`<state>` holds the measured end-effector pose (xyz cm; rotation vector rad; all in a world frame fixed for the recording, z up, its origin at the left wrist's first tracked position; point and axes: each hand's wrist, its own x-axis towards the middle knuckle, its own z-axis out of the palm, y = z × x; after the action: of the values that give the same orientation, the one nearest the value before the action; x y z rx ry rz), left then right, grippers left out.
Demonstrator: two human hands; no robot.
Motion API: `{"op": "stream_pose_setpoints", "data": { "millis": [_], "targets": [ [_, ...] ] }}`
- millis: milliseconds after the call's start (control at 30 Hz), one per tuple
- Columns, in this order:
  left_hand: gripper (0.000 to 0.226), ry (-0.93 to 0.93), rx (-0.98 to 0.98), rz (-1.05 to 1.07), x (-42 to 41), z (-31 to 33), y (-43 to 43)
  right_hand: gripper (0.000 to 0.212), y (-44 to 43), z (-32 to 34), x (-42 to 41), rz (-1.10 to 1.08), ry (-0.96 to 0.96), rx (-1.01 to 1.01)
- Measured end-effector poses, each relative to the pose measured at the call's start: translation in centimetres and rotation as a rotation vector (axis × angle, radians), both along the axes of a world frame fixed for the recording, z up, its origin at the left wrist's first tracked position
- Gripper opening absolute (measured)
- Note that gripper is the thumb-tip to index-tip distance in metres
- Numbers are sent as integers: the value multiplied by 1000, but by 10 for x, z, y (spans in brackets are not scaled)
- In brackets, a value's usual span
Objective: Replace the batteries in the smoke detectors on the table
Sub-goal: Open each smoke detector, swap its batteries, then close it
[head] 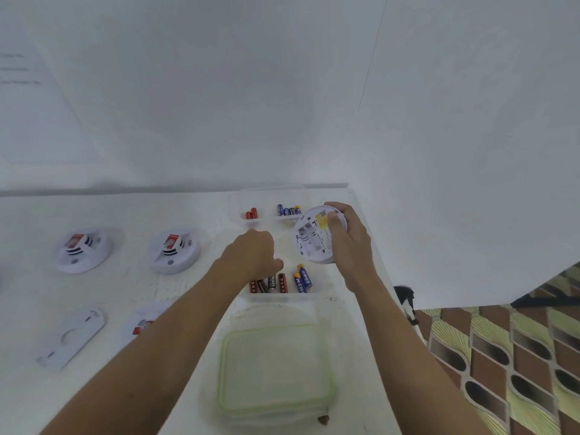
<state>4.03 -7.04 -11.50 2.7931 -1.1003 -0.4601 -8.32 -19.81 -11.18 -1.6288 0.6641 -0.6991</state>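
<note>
White desk (125, 215), bare wall (219, 105). Our right hand (351, 243) grips upturned smoke detector (309, 240). Left hand (249, 254) among batteries (301, 282), grasp hidden; we cannot tell. Next: lift cell, match polarity.

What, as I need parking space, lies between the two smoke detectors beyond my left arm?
Nothing: head view shows bare table between left smoke detector and its neighbour.

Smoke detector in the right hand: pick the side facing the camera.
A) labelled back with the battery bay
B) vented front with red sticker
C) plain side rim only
A: the right hand holds the smoke detector with its labelled back and battery bay turned to the camera.
</note>
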Motion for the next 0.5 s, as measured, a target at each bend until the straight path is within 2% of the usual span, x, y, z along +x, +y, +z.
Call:
{"op": "stream_pose_setpoints", "data": {
  "millis": [200,300,367,500],
  "targets": [
    [42,48,78,-24,10,13,-8,20,-13,1,12,-9,-14,3],
    [42,136,79,-64,19,30,-5,20,-18,1,18,-11,-23,8],
    [43,186,2,-62,26,42,-6,20,-23,0,22,-12,-31,7],
    [36,237,-289,63,42,51,-19,20,-33,0,29,-38,-59,8]
  ]
}}
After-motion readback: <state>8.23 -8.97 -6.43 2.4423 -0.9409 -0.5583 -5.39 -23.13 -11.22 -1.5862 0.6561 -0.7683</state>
